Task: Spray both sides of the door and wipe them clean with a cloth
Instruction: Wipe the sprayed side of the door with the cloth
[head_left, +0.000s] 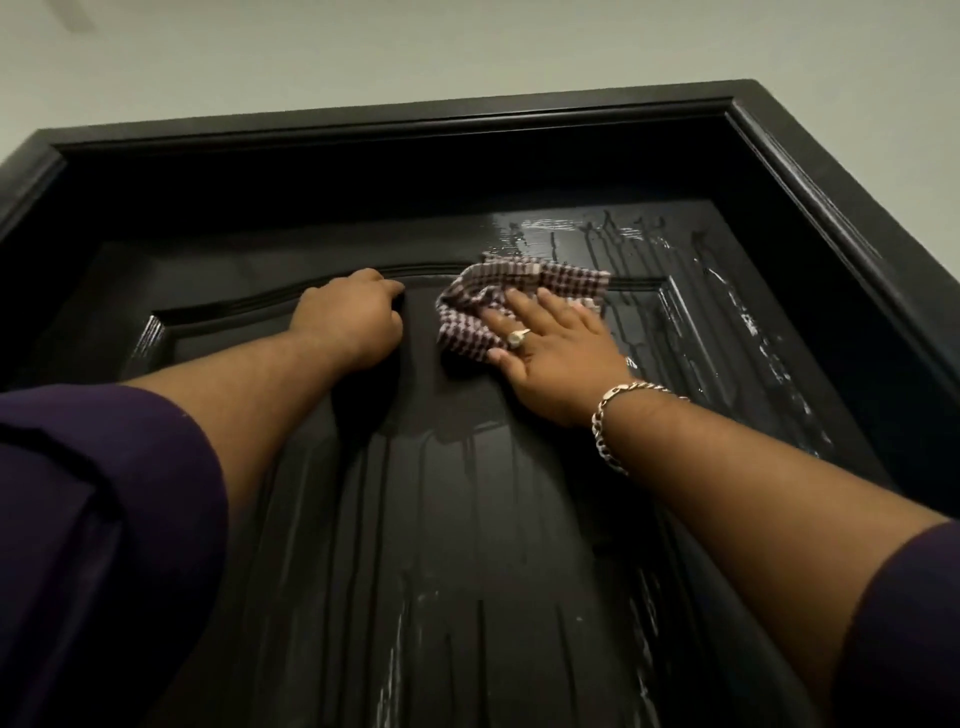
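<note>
The black panelled door (467, 519) fills the view, seen from below, wet with spray streaks and white foam on its upper right and right side. A checked maroon-and-white cloth (519, 291) lies crumpled on the panel's arched moulding. My right hand (550, 353), wearing a ring and a chain bracelet, presses the cloth flat against the door with straight fingers. My left hand (353, 317) rests on the door just left of the cloth, its fingers curled. A dark shape sits under that hand, and I cannot make out whether it is a held thing or a shadow.
The black door frame (810, 171) runs along the top and down the right side. A pale wall or ceiling (363, 57) lies above it. Purple sleeves cover both upper arms at the lower corners.
</note>
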